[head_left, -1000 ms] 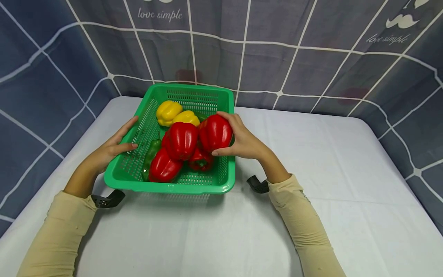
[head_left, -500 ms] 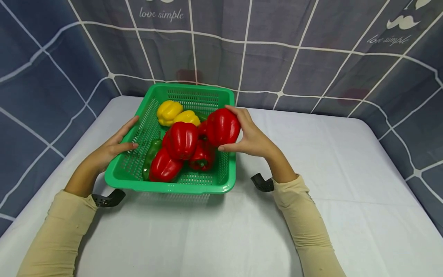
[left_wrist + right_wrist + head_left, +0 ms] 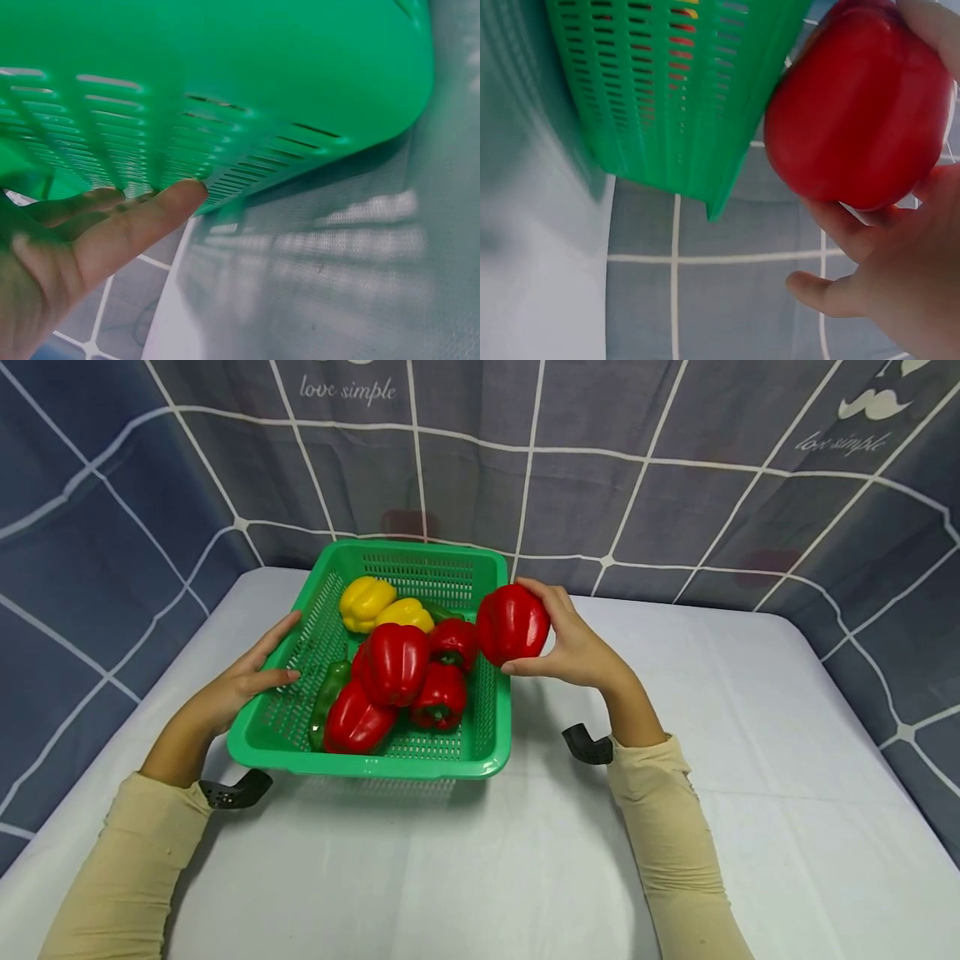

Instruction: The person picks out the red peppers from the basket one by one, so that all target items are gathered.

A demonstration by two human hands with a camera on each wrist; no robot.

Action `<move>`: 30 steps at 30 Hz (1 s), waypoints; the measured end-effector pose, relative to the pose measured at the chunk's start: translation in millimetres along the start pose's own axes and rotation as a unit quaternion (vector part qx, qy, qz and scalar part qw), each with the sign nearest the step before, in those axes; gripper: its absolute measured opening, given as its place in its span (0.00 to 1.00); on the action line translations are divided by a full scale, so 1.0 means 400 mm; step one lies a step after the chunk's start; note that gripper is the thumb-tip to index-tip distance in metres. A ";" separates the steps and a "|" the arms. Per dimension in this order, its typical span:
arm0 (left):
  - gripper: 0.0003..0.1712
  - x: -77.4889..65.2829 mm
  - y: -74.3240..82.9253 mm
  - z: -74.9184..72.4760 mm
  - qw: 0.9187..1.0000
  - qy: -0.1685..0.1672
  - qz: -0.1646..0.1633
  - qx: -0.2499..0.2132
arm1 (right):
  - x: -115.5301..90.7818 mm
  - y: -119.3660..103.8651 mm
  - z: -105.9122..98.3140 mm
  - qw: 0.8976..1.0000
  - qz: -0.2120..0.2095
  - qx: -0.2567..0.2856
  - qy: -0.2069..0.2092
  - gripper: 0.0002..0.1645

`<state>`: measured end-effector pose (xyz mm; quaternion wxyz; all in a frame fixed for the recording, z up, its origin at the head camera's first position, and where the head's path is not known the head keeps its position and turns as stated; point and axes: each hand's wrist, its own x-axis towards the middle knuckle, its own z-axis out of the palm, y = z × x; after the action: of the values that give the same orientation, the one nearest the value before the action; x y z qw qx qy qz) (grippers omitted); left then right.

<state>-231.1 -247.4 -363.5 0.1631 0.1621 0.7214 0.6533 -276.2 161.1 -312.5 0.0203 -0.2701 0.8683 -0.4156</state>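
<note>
My right hand [image 3: 581, 643] holds a large red bell pepper [image 3: 513, 625] between thumb and fingers, over the right rim of a green plastic basket [image 3: 367, 767]. In the right wrist view, the held pepper [image 3: 859, 109] shows smooth and glossy beside the basket's slotted wall [image 3: 652, 150]. With fingers extended, my left hand [image 3: 236, 685] rests at the basket's left side; the left wrist view shows its thumb [image 3: 142, 229] by the slotted wall. Inside the basket lie several red bell peppers [image 3: 393, 664], yellow bell peppers [image 3: 366, 603] and a long green pepper [image 3: 328, 697].
A white cloth covers the table [image 3: 720, 760] under the basket. Behind and at both sides hangs a dark grey-blue curtain [image 3: 577, 510] with white grid lines. Black camera mounts [image 3: 588, 745] sit at both wrists.
My right hand has lifted the red bell pepper up and to the right, from over the pile to the basket's right rim, exposing another red pepper. The left hand has stayed in place.
</note>
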 end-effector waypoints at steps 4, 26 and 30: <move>0.43 0.001 0.000 0.000 1.000 0.002 -0.002 0.002 | -0.002 0.012 -0.014 1.000 0.013 -0.011 -0.003 0.56; 0.43 0.004 0.002 0.000 1.000 0.001 0.002 -0.017 | 0.003 0.074 -0.061 0.998 0.060 -0.035 -0.008 0.57; 0.43 0.002 0.001 0.002 1.000 0.002 0.002 -0.013 | 0.006 0.084 -0.061 0.997 0.064 -0.039 -0.012 0.57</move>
<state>-231.4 -246.6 -363.1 0.1622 0.1603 0.7129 0.6631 -299.6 194.3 -320.8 0.0474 -0.2193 0.8990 -0.3760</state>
